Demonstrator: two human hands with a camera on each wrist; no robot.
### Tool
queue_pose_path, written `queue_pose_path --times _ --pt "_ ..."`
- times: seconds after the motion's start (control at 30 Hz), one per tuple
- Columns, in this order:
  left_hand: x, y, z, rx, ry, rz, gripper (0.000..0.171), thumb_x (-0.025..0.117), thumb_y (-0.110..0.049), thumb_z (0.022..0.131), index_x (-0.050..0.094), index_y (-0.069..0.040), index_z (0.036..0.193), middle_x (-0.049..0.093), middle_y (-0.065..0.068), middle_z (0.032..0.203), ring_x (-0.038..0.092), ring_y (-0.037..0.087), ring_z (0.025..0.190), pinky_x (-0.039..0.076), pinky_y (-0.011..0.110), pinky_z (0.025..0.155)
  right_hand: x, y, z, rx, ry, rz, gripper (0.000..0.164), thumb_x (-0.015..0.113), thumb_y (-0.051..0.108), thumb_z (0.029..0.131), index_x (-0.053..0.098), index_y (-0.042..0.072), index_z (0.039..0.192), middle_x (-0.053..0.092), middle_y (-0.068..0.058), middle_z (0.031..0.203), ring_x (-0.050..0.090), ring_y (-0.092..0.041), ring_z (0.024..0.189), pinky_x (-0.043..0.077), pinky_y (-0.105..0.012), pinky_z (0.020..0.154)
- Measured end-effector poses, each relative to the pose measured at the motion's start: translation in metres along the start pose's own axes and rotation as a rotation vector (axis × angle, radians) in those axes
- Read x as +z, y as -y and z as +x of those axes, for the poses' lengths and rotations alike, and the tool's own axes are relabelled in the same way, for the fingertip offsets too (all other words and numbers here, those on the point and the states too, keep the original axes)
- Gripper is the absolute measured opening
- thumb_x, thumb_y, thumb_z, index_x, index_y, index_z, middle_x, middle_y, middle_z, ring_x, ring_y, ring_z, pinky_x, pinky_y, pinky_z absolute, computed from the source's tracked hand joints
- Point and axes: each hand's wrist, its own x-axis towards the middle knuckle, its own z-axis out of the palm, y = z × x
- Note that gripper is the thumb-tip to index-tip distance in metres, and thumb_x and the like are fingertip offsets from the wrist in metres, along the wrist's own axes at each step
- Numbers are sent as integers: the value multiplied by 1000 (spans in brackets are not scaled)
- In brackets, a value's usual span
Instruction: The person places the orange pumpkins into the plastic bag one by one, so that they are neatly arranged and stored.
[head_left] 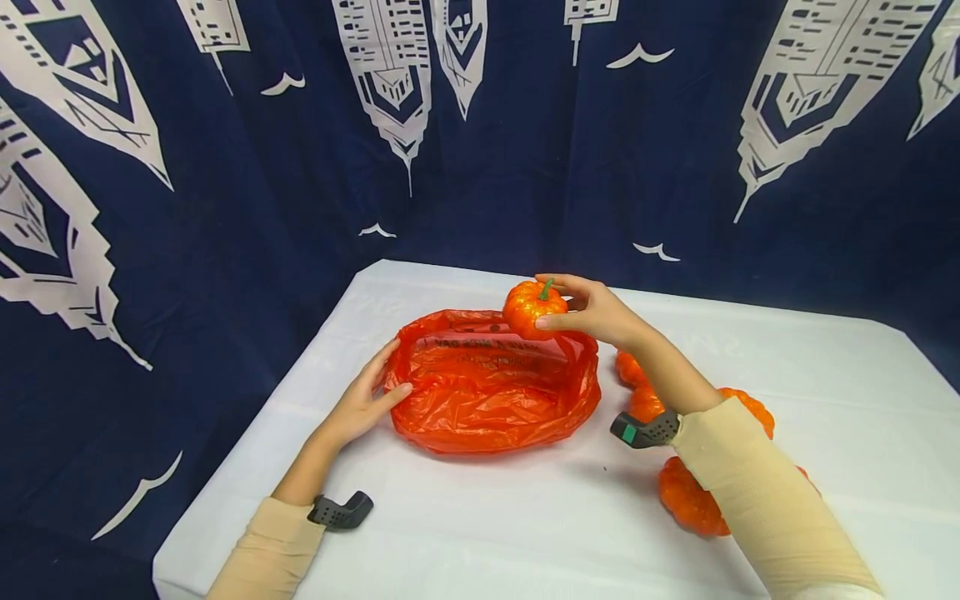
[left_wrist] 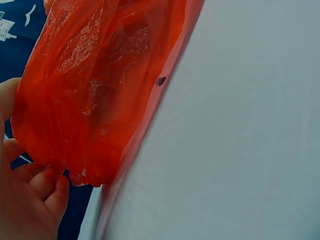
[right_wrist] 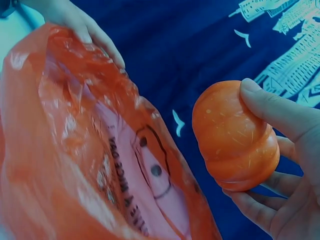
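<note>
A red plastic bag (head_left: 487,417) sits on the table with its mouth spread wide, and dark print shows on its inner wall. At its left end, my left hand (head_left: 365,407) holds the side, thumb over the near rim and fingers round the far side. My right hand (head_left: 592,311) grips a small orange pumpkin (head_left: 530,310) with a green stem, above the bag's far right rim. In the right wrist view, thumb and fingers clasp the pumpkin (right_wrist: 234,135) from opposite sides, beside the open bag (right_wrist: 30,125).
More orange pumpkins (head_left: 692,500) lie on the white table (head_left: 480,525) right of the bag, partly hidden under my right forearm. A dark blue curtain (head_left: 510,208) with white building prints hangs behind the table. Each wrist wears a dark camera band.
</note>
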Motion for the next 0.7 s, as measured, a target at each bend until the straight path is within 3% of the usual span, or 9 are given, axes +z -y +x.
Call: queue_pose_path --times 0.33,0.7 --pt "1 0 -1 -5 0 -3 73 63 -10 95 22 -5 154 22 16 159 25 36 143 24 53 113 36 12 21 -45 65 30 69 77 16 85 45 8 145 54 -14 136 63 -29 104 55 -35 87" --pt "1 -3 0 -8 -5 -3 74 64 -10 94 22 -6 155 22 15 159 25 34 144 23 50 114 67 20 41 8 99 42 68 78 18 83 47 12 144 53 -13 139 60 -28 113 53 -37 91"
